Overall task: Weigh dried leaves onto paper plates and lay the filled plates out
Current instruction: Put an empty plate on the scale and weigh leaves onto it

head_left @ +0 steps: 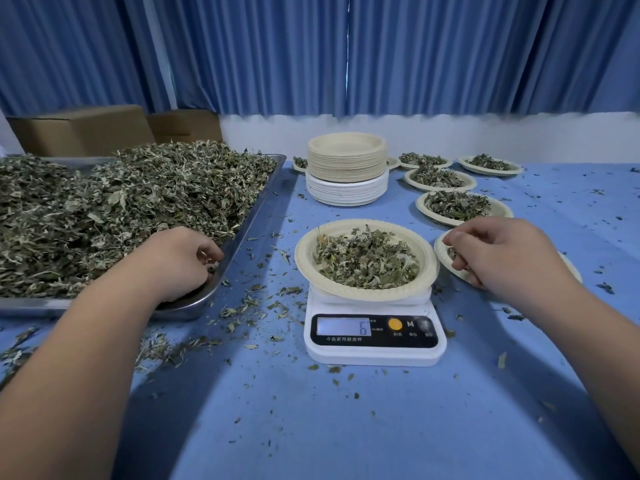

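The metal tray (258, 207) at the left holds the bulk heap of dried leaves (121, 209). The left hand (180, 261) is in the tray's near right corner. Its fingers are curled down into the leaves and appear to pinch a small amount.

At centre, the plate on the scale (306, 261) carries a loose pile, and the scale (374, 344) reads 6. The step in hand appears to be trimming this portion to weight. The next move probably calls for a small pinch carried right to that plate and dropped while the display is watched. A large handful would likely overshoot.

The stack of empty plates (346, 168) stands beyond the scale.

The right hand (502, 254) is over the near filled plate (440, 251), just right of the scale. Its fingers are curled narrow at the plate's left side. Whether they hold the rim, hold leaves or hold nothing cannot be told.

The other filled plates (457, 206) lie in a line running far right.
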Demonstrator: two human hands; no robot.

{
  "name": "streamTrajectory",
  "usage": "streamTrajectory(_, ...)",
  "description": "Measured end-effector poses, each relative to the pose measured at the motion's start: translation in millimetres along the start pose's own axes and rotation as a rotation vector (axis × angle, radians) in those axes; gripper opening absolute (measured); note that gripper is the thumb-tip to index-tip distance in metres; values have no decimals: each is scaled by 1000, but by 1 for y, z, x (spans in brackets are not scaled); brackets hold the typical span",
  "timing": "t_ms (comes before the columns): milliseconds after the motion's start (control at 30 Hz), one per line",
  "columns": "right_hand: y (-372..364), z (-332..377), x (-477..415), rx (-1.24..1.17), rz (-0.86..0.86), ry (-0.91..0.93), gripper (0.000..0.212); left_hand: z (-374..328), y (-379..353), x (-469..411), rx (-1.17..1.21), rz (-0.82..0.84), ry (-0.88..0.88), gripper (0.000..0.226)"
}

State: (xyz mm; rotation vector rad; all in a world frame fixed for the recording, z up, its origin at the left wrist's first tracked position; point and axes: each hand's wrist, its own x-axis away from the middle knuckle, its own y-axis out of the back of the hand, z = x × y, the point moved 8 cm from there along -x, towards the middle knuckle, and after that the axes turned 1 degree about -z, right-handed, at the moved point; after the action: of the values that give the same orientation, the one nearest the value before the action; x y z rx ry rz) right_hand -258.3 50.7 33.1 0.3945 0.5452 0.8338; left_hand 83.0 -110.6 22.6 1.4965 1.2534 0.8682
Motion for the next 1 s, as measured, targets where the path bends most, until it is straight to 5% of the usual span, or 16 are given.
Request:
streamTrajectory(500, 1, -6, -4, 19, -13, -19, 23, 2, 27, 8, 261, -315, 18, 32)
streamTrajectory(1000, 1, -6, -4, 40, -11, 4, 24, 1, 36, 14, 259, -409, 29, 35)
